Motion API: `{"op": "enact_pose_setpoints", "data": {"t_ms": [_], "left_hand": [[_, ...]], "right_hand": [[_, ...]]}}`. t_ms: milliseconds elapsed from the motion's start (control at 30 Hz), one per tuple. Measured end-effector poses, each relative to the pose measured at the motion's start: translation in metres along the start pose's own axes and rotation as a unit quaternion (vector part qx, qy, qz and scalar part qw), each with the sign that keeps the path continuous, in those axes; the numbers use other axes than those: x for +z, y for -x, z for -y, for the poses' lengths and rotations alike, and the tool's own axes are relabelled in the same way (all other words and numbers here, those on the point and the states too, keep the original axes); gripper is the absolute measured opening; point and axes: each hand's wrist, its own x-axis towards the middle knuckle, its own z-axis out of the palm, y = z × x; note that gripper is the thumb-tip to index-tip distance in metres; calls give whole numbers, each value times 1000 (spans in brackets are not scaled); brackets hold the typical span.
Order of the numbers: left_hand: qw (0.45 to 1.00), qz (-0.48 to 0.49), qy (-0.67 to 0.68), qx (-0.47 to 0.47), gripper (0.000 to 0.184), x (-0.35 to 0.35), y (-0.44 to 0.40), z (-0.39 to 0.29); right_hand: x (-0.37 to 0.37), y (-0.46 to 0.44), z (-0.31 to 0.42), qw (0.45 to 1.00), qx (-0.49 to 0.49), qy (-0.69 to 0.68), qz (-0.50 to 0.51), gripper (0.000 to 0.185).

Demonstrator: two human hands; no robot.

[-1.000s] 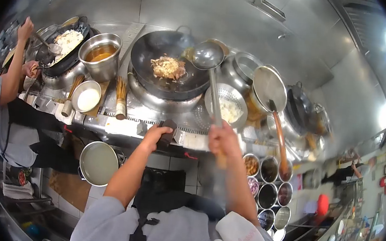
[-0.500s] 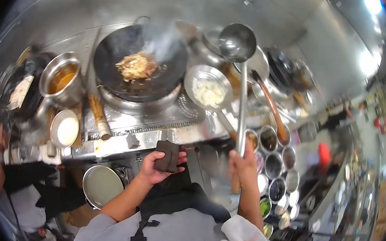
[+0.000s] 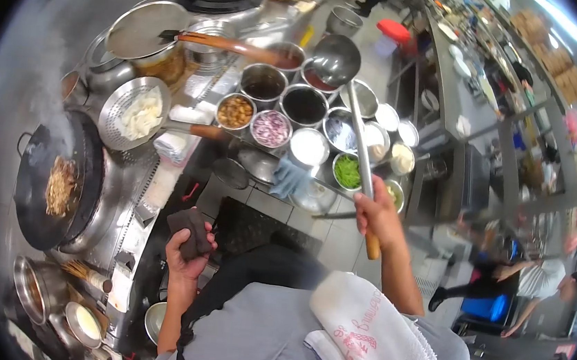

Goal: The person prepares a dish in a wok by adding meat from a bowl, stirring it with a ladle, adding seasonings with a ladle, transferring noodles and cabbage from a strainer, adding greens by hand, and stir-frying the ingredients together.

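Ladle (image 3: 336,61) out over the metal tubs (image 3: 302,124), held firmly by the right hand (image 3: 381,215) near its wooden end; contact with the rims hard to tell. Probably best steered with a steady wrist, bowl clear of the contents below. Right forearm stretched forward, fingers closed round the shaft; left hand (image 3: 183,261) in near the waist, wrapped around a dark folded cloth (image 3: 190,231), well apart from the steaming wok (image 3: 34,190).
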Motion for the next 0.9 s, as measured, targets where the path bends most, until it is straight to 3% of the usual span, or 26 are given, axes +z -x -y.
{"op": "enact_pose_setpoints", "data": {"t_ms": [133,200,333,533,600,667,900], "left_hand": [[999,-3,-48,-24,61,13,-5,20],[1000,13,-6,-11,52,24,-2,29],[1000,-20,-11,6,52,36,8,53],[996,-67,-60,22,47,44,23,89],[990,-101,-96,23,42,31,27,96],[989,-127,-73,22,41,30,36,103],[987,-149,-53,24,40,16,47,108]], "right_hand": [[-39,5,-16,999,35,-28,11,49],[-56,2,-26,997,48,-61,25,49],[-74,-19,-36,990,68,-95,79,50],[-81,-53,-60,972,0,231,38,54],[-87,-61,-62,972,4,230,51,54],[-91,-65,-63,983,46,141,105,55],[-88,-65,-43,981,103,-90,137,56]]}}
